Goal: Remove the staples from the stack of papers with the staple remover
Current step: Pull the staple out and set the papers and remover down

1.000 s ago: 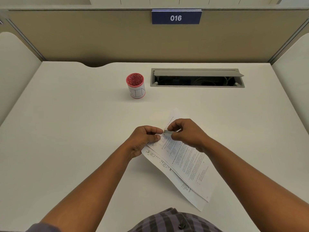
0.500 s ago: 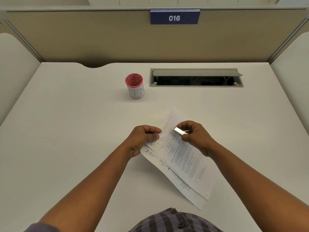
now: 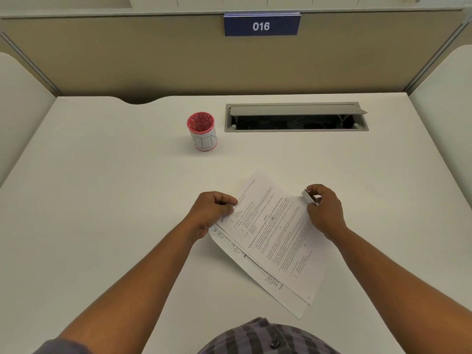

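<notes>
Between the hands, stack of papers (image 3: 270, 233) flat on desk (image 3: 102, 200), pinned at its near-left corner by left hand (image 3: 212, 213). At its right edge, staple remover (image 3: 309, 197) pinched in right hand (image 3: 324, 210), lifted clear. Staples remaining: cannot tell.

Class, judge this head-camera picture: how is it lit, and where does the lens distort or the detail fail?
Head view: soft, even light, faint shadows under the printed white paper stack; wide-angle lens bows the white desk edges; print on the pages too small to read.
</notes>
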### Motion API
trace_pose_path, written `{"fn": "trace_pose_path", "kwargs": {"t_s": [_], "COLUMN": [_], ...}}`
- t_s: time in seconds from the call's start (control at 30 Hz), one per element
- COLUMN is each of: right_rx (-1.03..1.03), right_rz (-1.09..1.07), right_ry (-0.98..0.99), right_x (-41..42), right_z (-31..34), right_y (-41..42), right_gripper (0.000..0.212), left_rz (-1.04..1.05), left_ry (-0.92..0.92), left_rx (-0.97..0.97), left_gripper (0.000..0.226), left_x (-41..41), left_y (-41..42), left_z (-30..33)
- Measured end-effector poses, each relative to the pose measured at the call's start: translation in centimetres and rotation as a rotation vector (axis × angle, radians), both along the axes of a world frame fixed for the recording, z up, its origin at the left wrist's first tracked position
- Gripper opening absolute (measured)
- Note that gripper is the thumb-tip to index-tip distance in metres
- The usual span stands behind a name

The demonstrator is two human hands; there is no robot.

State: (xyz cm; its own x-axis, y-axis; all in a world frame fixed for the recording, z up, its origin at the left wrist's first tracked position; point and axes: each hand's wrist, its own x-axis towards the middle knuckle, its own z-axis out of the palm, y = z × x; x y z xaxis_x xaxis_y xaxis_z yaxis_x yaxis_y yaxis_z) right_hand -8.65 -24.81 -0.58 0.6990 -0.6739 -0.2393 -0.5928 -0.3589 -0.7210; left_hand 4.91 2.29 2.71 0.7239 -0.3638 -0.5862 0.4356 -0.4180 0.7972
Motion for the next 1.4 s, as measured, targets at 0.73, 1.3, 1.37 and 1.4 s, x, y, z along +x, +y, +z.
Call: {"fn": "trace_pose_path", "kwargs": {"t_s": [0.73, 1.3, 1.37, 1.4], "right_rx": [-0.124, -0.46, -0.519, -0.514], "right_rz": [0.042, 0.216, 0.297, 0.339], "right_ry": [0.02, 0.002, -0.037, -0.045], "right_x": [-1.5, -1.3, -1.1, -0.9], "right_z": [-1.8, -1.2, -1.1, -1.0], "right_y": [-1.1, 1.5, 2.7, 3.3], "right_gripper": [0.054, 0.059, 0.056, 0.054], "left_rz": [0.0, -0.035, -0.056, -0.07], "left_ry": [-0.046, -0.064, -0.068, -0.07], "left_rx": [0.09, 0.09, 0.094, 0.097], "left_gripper": [0.023, 0.026, 0.028, 0.03], "left_x": [0.5, 0.6, 0.7, 0.8], "left_y": [0.7, 1.1, 1.2, 1.2], "left_z": [-1.2, -1.4, -1.3, -1.2]}}
